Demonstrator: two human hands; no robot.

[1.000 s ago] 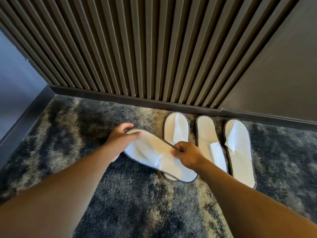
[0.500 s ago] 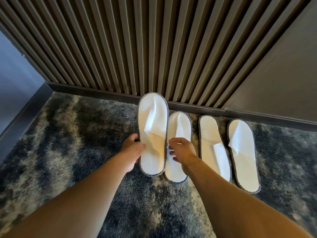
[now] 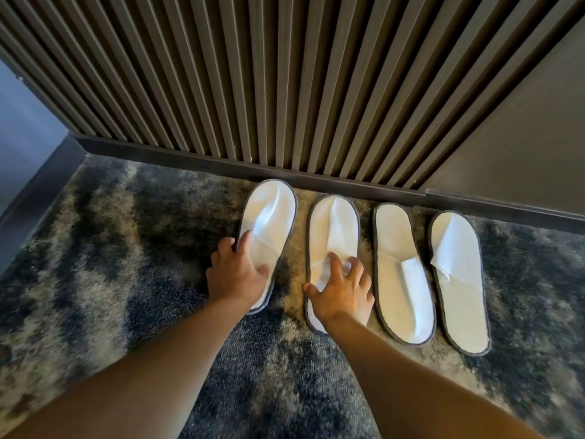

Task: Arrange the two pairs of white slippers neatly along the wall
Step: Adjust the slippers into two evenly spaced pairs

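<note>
A: Status, L to R?

B: Dark skirting [image 3: 38, 198] seen far left along the side wall, mottled grey/beige carpet [image 3: 126, 264] under everything. Four white slippers lined up toes-first at the baseboard [image 3: 316, 177] of the slatted wall [image 3: 285, 74].

A: Grip?

B: Left hand [image 3: 235, 274] is laid flat on slipper 1 [image 3: 272, 210], fingers spread over its outer edge and heel half; pressed down, not clenched, nothing lifted. Right hand [image 3: 343, 291] is splayed on slipper 2 [image 3: 334, 226] the same way, fingertips on the strap, thumb off the left rim. Slipper 3 [image 3: 399, 280] and slipper 4 [image 3: 459, 280] are untouched, just beside each other.

A: Handling?

B: Judged v. light, thin and floppy: flat sole w/ grey piping, soft folded upper, prob. non-woven. Not fragile, but easily creased. Best taken at the sole rim mid-length or slid w/ a flat palm; upper shouldn't be pinched, it'd be pulled out of shape. Carpet pile looks grippy, so drag is expected; lift-and-place may be cleaner.

A: Alignment?

B: Slipper 1 is set closer to the baseboard and tilted slightly vs. the rest. Strap on slipper 3 is folded back toward the heel. Plain dark panel [image 3: 522, 137] at right, floor room enough.
</note>
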